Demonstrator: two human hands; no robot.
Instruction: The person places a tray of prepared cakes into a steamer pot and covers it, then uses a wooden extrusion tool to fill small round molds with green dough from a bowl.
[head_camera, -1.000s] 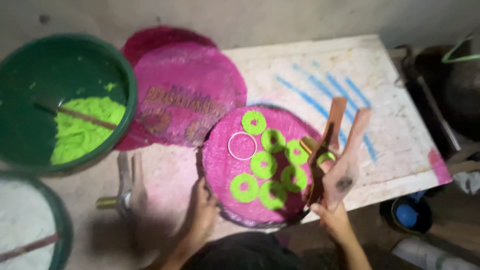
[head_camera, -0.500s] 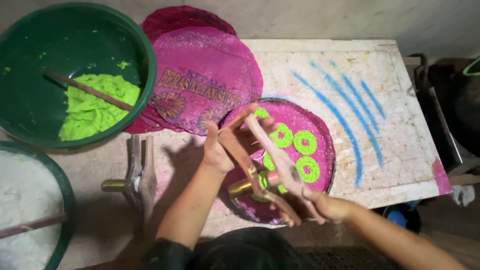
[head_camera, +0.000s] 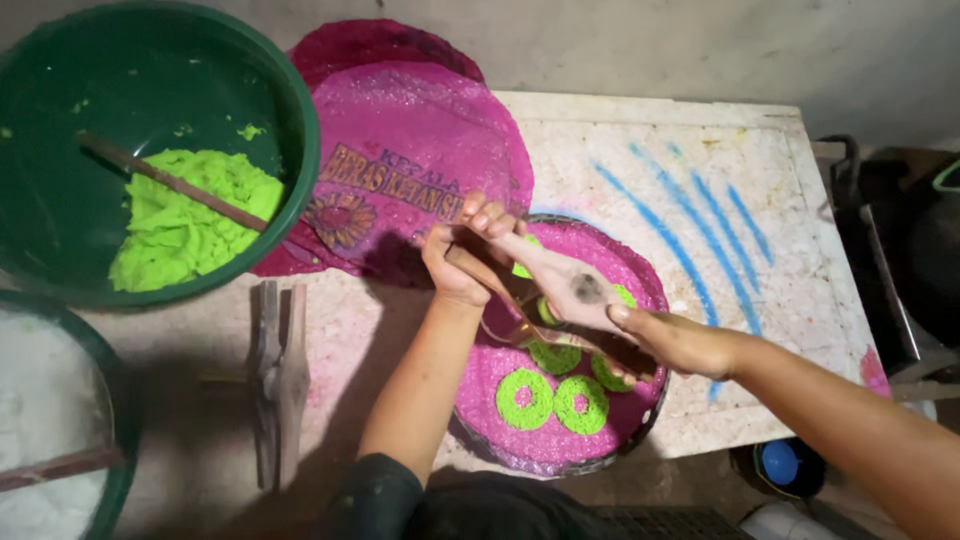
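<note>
While both hands close on it, the wooden press (head_camera: 560, 290) hangs just above the pink tray (head_camera: 640, 420), its long axis running from upper left down to lower right. At its upper end the left hand (head_camera: 462, 262) has its fingers (head_camera: 490, 215) curled round the wood; at the lower end the right hand (head_camera: 672, 340) grips the handles, thumb on top. So each hand has one end, and the green rings (head_camera: 555, 400) lie straight below and toward the near rim of the tray. Two rings show whole, others are partly covered by the press and the right hand, and how many lie there cannot be told. Whether a brass part under the press touches the tray is also unclear. Further out on the table (head_camera: 760, 180), pink sheets (head_camera: 400, 150) lie to the upper left, a green tub (head_camera: 300, 150) holds green dough (head_camera: 190, 220) and a stick, and a second press (head_camera: 278, 380) lies well apart to the left.
</note>
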